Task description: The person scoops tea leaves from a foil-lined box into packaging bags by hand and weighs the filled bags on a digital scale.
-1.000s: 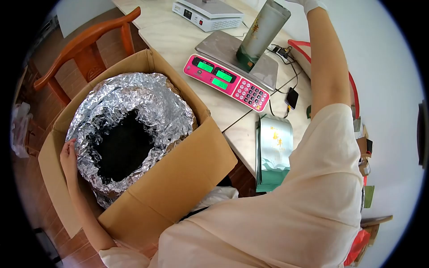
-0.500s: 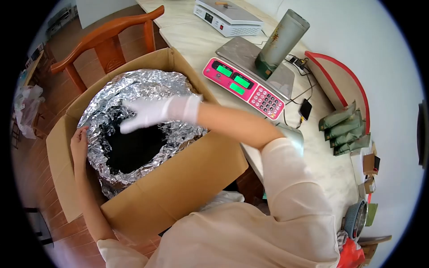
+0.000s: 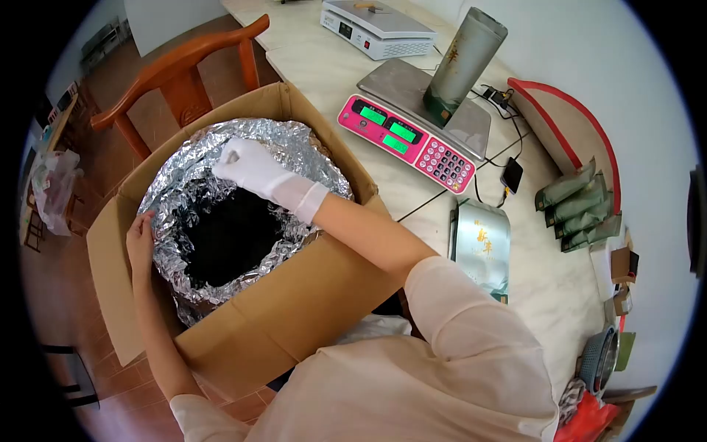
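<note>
A cardboard box (image 3: 272, 317) holds a large bundle of crumpled silver foil (image 3: 173, 173), open at the top over dark contents (image 3: 228, 236). My right hand (image 3: 252, 166), in a white glove, is over the foil's upper part with its fingers curled closed; what they hold, if anything, is hidden. My bare left hand (image 3: 140, 239) rests at the foil's left rim, its fingertips against the foil edge. Right of the box, a pink scale (image 3: 405, 140) with lit green displays bears a tall grey-green canister (image 3: 464, 66).
A pale green packet (image 3: 480, 247) lies on the table (image 3: 537, 295) below the scale. Green pouches (image 3: 578, 206) stand by a red-edged board. A phone (image 3: 512, 174) with cables lies near them. A white scale (image 3: 375, 29) is at the back; a wooden chair (image 3: 177, 88) stands behind the box.
My right hand has gone from outstretched fingers over the dark opening to curled fingers, a little higher over the foil. The pale packet has come into fuller view.
</note>
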`<act>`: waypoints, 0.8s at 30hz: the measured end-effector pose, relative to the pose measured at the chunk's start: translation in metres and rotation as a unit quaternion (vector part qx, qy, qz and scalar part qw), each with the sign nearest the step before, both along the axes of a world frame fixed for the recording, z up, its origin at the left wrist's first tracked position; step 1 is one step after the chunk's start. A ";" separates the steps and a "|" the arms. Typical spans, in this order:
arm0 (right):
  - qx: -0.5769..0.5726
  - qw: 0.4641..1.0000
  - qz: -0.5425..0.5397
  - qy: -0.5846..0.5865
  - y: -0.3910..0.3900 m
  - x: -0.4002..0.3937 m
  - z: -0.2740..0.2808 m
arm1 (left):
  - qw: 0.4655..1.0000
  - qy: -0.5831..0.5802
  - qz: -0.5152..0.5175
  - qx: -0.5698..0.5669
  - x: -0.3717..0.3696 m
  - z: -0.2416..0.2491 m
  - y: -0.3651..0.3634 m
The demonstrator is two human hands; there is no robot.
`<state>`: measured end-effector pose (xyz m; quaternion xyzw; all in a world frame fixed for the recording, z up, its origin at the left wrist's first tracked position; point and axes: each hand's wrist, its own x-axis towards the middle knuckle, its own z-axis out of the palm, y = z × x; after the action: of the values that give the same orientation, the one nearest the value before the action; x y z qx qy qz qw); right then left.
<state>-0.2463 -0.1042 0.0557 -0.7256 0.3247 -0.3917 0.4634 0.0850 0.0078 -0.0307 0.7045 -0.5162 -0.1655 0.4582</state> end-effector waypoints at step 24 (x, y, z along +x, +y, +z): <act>0.221 0.725 0.357 -0.546 0.068 -0.043 0.094 | 0.789 0.555 -0.198 -0.172 -0.343 0.150 0.013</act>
<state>-0.2896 -0.0366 0.1499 -0.3253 -0.1902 -0.4429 0.8136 -0.2585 0.0205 0.1192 0.2830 -0.3212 -0.5235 0.7367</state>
